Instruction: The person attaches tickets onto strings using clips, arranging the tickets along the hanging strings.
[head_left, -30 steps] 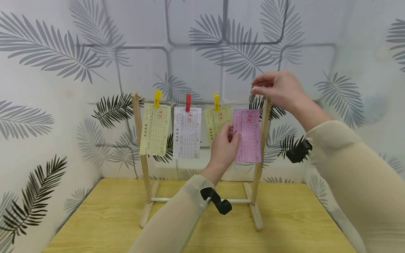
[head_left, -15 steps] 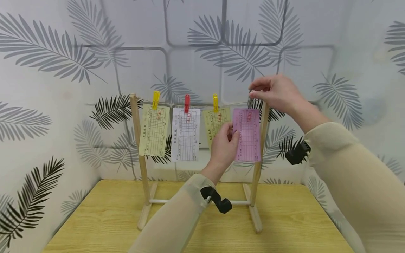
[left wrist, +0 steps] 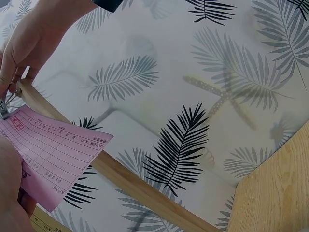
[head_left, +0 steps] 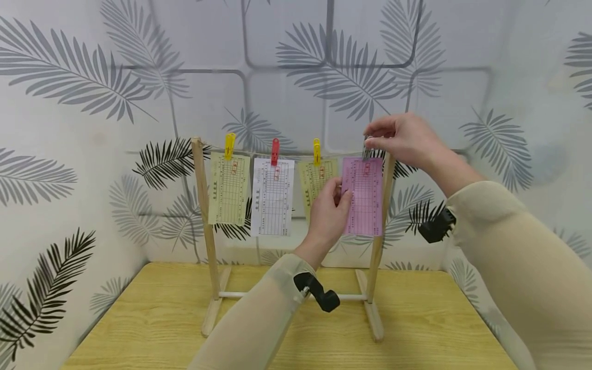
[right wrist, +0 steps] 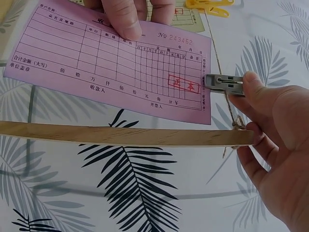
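A pink receipt slip (head_left: 365,205) hangs upright at the string's right end, its left edge pinched between thumb and fingers of my left hand (head_left: 326,213). My right hand (head_left: 407,139) pinches a grey clothespin (right wrist: 224,84) by its tail. In the right wrist view the clothespin's tip overlaps the slip's top edge, beside the red stamp, and crosses the string (right wrist: 216,53). The right hand's lower fingers are at the top of the wooden post (right wrist: 145,134). In the left wrist view the slip (left wrist: 53,150) partly shows, with the left hand (left wrist: 9,193) at its edge.
Along the string hang a yellow-green slip (head_left: 228,190) under a yellow clothespin (head_left: 229,146), a white slip (head_left: 273,200) under a red one (head_left: 275,151), and another yellow-green slip (head_left: 319,172) under a yellow one (head_left: 316,151). The wooden stand (head_left: 211,257) rests on a table (head_left: 152,318).
My right hand has come down with the grey clothespin, from above the string to the pink slip's top edge. The left hand keeps its pinch, the slip raised slightly.
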Action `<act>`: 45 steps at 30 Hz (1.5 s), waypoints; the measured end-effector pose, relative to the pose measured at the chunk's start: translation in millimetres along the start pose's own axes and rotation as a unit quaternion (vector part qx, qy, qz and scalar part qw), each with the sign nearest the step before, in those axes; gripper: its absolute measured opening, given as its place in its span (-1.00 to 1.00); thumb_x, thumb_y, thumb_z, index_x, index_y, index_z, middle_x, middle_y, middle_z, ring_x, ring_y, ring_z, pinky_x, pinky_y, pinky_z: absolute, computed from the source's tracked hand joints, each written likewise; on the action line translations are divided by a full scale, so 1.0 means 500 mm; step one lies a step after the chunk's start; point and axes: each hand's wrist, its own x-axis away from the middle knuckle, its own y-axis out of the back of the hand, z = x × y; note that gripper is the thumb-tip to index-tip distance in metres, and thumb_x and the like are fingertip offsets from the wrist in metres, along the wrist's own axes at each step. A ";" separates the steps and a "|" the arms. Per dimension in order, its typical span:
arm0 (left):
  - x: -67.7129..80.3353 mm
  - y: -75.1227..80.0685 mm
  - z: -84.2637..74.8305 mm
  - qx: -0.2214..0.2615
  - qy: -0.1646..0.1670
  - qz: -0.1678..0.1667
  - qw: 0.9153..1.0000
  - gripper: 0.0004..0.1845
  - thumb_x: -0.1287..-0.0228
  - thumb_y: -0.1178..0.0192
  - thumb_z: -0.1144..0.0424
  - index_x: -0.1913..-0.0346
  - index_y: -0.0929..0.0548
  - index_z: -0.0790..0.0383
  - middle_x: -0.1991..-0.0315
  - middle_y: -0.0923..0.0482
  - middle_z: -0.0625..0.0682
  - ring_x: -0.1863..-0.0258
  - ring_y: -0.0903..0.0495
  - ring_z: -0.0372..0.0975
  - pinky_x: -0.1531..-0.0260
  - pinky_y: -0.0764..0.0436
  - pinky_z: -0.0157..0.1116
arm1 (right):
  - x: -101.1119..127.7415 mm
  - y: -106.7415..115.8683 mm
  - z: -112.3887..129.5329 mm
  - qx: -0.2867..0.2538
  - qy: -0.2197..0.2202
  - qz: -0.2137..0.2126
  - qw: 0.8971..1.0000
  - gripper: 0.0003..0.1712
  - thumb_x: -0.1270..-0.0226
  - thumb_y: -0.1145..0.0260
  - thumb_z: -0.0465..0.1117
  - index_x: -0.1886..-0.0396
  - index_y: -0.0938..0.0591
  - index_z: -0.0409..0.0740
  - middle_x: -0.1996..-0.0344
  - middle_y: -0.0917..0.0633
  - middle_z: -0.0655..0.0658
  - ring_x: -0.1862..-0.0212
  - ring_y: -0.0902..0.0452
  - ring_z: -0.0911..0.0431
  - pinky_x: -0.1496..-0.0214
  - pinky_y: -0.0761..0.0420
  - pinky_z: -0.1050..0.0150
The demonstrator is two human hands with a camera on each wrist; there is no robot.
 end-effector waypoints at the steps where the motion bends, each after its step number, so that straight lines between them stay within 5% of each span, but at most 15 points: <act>1: 0.000 0.000 0.000 0.000 0.000 0.000 1.000 -0.70 -0.72 -0.20 0.30 -0.36 -0.61 0.17 0.19 -0.66 -0.03 0.29 -0.59 -0.26 0.28 -0.63 -0.32 | 0.000 0.000 0.000 -0.001 0.000 0.003 1.000 -0.59 -0.65 -0.42 -0.08 -0.30 -0.75 -0.22 -0.14 -0.80 -0.30 -0.24 -0.65 -0.21 -0.33 -0.54 -0.25; 24: 0.000 0.002 0.005 -0.003 -0.003 -0.001 1.000 -0.75 -0.72 -0.20 0.26 -0.30 -0.62 0.17 0.29 -0.63 -0.03 0.34 -0.56 -0.26 0.32 -0.57 -0.32 | 0.005 -0.001 -0.005 -0.008 -0.008 0.022 1.000 -0.45 -0.66 -0.40 -0.02 -0.43 -0.66 -0.24 -0.24 -0.74 -0.33 -0.29 -0.59 -0.19 -0.34 -0.52 -0.24; 32: 0.007 0.006 0.020 0.031 0.010 0.009 0.999 -0.74 -0.72 -0.19 0.25 -0.32 -0.60 0.15 0.10 -0.74 -0.01 0.18 -0.71 -0.24 0.17 -0.72 -0.22 | 0.005 0.001 -0.007 -0.013 -0.006 0.017 1.000 -0.47 -0.66 -0.40 -0.04 -0.44 -0.66 -0.23 -0.23 -0.75 -0.34 -0.27 -0.60 -0.19 -0.32 -0.53 -0.21; 45: 0.020 0.012 0.036 0.005 0.006 0.015 1.000 -0.72 -0.72 -0.19 0.24 -0.33 -0.62 0.15 0.15 -0.69 -0.06 0.23 -0.61 -0.27 0.16 -0.61 -0.27 | 0.005 -0.004 -0.011 0.003 -0.010 0.019 1.000 -0.43 -0.68 -0.38 -0.01 -0.49 -0.62 -0.21 -0.26 -0.72 -0.35 -0.30 -0.58 -0.24 -0.34 -0.52 -0.26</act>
